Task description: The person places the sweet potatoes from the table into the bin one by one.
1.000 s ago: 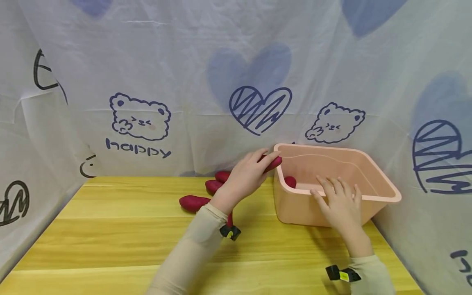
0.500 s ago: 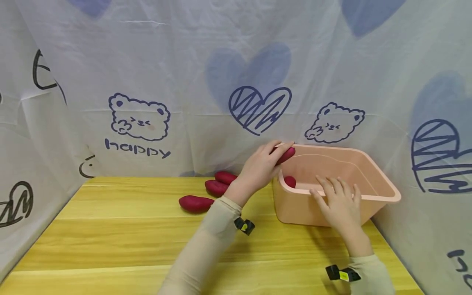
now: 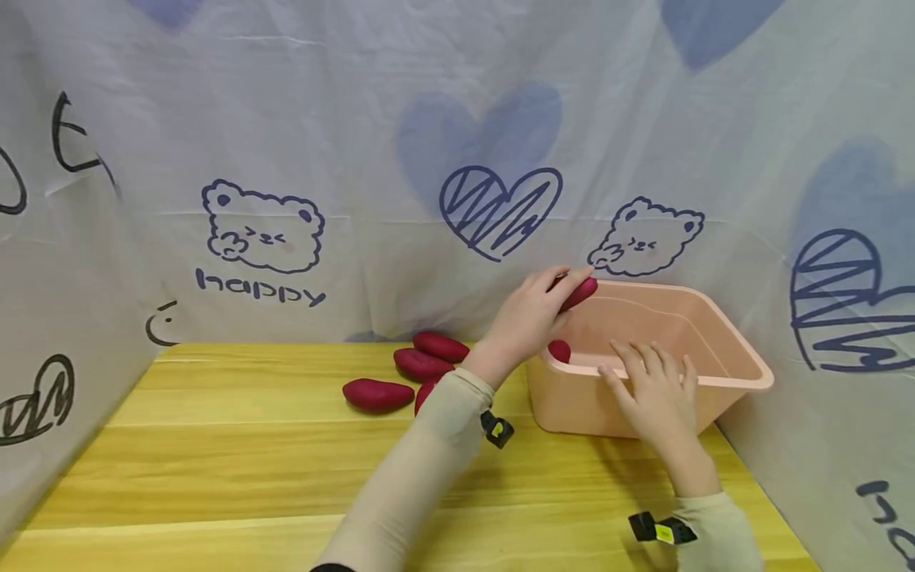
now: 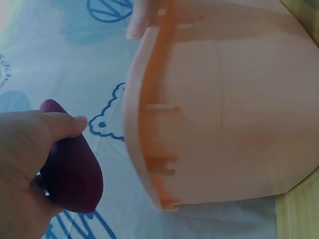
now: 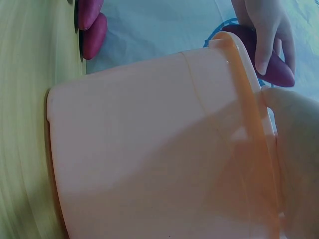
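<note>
My left hand [image 3: 527,319] grips a dark red sweet potato [image 3: 582,293] over the left end of a pink plastic bin [image 3: 579,405]. In the left wrist view, thumb and fingers wrap this sweet potato [image 4: 75,174] beside the bin's rim [image 4: 133,114]. My right hand [image 3: 659,397] rests on the bin's near rim, its fingers spread and reaching over the inside. From the right wrist, that hand [image 5: 301,144] appears along the rim. Another sweet potato [image 3: 559,351] lies inside the bin at the left; the near wall hides part of it.
Several sweet potatoes lie on the wooden table [image 3: 214,453] left of the bin, one [image 3: 379,395] nearer me and two [image 3: 423,365] behind; my left forearm partly covers another [image 3: 425,394]. A printed white cloth [image 3: 386,270] hangs behind the table and at its sides.
My left hand has carried its sweet potato rightward and slightly up, from beside the bin's left rim to over it. The right hand stays at the near rim.
</note>
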`<state>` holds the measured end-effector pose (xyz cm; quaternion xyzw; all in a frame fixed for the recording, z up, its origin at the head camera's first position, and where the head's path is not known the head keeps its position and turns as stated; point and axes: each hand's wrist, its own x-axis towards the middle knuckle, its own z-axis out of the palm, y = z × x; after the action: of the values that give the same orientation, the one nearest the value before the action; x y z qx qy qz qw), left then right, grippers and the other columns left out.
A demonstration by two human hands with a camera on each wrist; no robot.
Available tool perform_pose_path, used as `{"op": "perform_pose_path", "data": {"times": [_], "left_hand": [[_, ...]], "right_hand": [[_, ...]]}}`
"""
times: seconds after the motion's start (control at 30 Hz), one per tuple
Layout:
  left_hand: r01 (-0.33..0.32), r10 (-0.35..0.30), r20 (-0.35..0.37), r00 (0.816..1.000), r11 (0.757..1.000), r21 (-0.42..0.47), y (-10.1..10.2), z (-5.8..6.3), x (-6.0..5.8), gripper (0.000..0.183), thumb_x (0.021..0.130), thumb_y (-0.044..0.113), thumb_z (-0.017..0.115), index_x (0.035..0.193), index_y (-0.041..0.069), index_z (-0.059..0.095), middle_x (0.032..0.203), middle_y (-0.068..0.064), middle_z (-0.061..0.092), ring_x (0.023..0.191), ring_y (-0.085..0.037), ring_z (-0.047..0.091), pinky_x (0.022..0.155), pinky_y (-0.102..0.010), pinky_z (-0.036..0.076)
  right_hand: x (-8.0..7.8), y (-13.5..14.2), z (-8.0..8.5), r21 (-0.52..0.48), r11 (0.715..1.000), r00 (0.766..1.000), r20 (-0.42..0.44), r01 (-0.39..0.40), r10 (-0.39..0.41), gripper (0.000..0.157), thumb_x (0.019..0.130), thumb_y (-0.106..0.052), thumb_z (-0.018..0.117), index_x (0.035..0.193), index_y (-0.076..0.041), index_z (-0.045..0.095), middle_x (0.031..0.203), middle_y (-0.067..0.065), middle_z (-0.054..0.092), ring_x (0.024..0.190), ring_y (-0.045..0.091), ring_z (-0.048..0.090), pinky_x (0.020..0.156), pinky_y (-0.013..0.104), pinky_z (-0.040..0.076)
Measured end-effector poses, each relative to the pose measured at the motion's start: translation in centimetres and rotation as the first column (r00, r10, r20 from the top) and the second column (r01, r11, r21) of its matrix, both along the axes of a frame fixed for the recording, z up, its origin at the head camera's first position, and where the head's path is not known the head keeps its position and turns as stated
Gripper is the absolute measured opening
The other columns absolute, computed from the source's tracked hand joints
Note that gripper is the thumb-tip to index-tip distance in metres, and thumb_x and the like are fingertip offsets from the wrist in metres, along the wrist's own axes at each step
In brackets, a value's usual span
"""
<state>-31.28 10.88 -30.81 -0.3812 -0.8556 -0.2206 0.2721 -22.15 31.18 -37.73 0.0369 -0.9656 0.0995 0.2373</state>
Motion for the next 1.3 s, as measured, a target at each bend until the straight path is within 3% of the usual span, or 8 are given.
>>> {"op": "perform_pose_path", "data": {"times": [0.37,0.63,1.0,1.3], "left_hand": [[-0.041,0.039,-0.045,0.998,0.998,-0.057,3.1,-0.4,-0.8,0.054,0.096,0.032,0.062,0.147,0.029,0.043,0.139,-0.001,0.054,0.123,-0.018,0.057,0.103,-0.035,0.044],[-0.029,0.03,0.004,1.0,0.988,-0.151,4.8,-1.2,-1.6,0.058,0.097,0.03,0.059,0.151,0.03,0.035,0.145,0.0,0.048,0.126,-0.019,0.053,0.108,-0.031,0.044],[-0.087,0.094,0.018,0.995,0.964,-0.252,6.4,-2.3,-2.5,0.054,0.1,0.029,0.054,0.15,0.032,0.034,0.147,0.001,0.046,0.131,-0.021,0.049,0.111,-0.035,0.041],[-0.107,0.146,0.118,0.982,0.951,-0.289,6.9,-2.8,-3.4,0.057,0.099,0.03,0.056,0.15,0.036,0.031,0.148,0.003,0.044,0.135,-0.019,0.044,0.114,-0.036,0.037]], "right_hand": [[0.1,-0.1,0.0,0.005,1.0,1.0,-0.003,-0.002,0.002,0.055,0.1,-0.055,0.038,0.141,-0.019,0.048,0.143,0.017,0.047,0.137,0.044,0.031,0.112,0.069,0.008],[0.1,0.0,-0.5,0.011,1.0,1.0,-0.024,-0.003,0.004,0.055,0.1,-0.054,0.039,0.142,-0.02,0.047,0.143,0.017,0.047,0.137,0.044,0.031,0.112,0.069,0.008],[0.1,0.1,-0.6,0.017,1.0,1.0,-0.026,-0.002,0.003,0.055,0.1,-0.054,0.039,0.142,-0.02,0.047,0.144,0.017,0.047,0.138,0.043,0.031,0.112,0.069,0.008],[0.0,0.3,-0.7,0.019,1.0,1.0,-0.008,-0.002,0.002,0.057,0.1,-0.054,0.038,0.146,-0.021,0.043,0.148,0.016,0.044,0.139,0.044,0.029,0.112,0.069,0.006]]}}
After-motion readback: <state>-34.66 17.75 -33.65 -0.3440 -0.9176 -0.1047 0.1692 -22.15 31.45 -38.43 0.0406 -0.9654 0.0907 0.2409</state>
